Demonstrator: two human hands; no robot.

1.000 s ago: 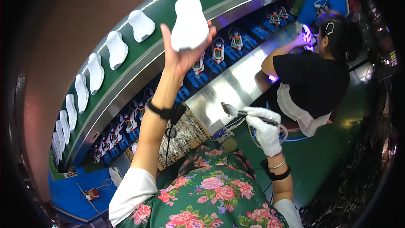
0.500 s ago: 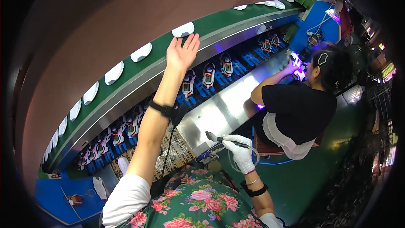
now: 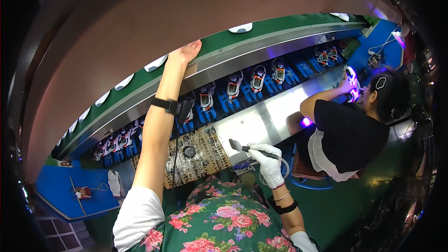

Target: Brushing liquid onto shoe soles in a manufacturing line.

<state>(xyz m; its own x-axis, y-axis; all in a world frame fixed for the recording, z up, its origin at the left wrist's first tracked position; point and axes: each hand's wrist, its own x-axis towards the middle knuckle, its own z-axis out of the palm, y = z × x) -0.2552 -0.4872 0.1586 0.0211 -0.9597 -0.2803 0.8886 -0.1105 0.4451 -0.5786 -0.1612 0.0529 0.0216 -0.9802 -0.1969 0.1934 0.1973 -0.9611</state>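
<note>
My left hand [image 3: 186, 52], bare, reaches up to the green belt [image 3: 214, 42]; the brown overhead panel hides most of its fingers. Beside it on the belt rests a white shoe sole [image 3: 155, 63], and another sole [image 3: 240, 28] lies farther right. In a white glove, my right hand [image 3: 269, 164] grips a brush [image 3: 242, 147] by its dark handle, bristles pointing left over the metal bench. A pale tube loops from the brush around the glove. Below the belt, shoe uppers [image 3: 257, 79] sit in a row with blue holders [image 3: 229, 105].
The brown panel [image 3: 140, 14] overhangs the belt. A patterned, taped bench part [image 3: 200, 151] and shiny metal top [image 3: 252, 123] lie before me. At right a co-worker [image 3: 350, 126] holds a shoe [image 3: 351, 84] under purple light. A white glove [image 3: 114, 183] lies on a blue table [image 3: 53, 186].
My left hand has gone from an open palm beside a sole to partly under the overhead panel. The view has shifted, and my right hand still holds the brush.
</note>
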